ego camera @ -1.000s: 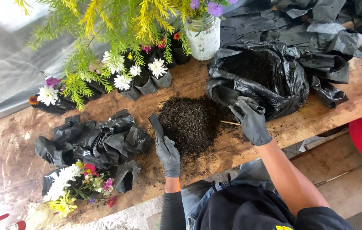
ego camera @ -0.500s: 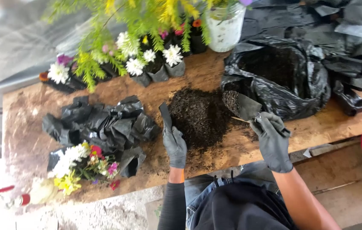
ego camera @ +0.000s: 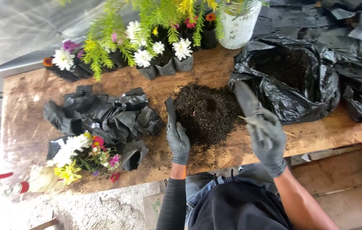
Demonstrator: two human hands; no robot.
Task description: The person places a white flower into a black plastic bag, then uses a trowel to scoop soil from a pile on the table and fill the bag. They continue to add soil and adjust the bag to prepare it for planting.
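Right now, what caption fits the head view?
Gloved left hand holds a small bag beside soil; right hand grips a trowel.

Dark grey gloves — left hand [ego camera: 177, 142], right hand [ego camera: 268, 142] — black sleeve, blue jeans

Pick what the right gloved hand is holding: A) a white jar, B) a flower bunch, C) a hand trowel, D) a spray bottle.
C: the right hand grips a hand trowel whose blade points toward the soil pile.
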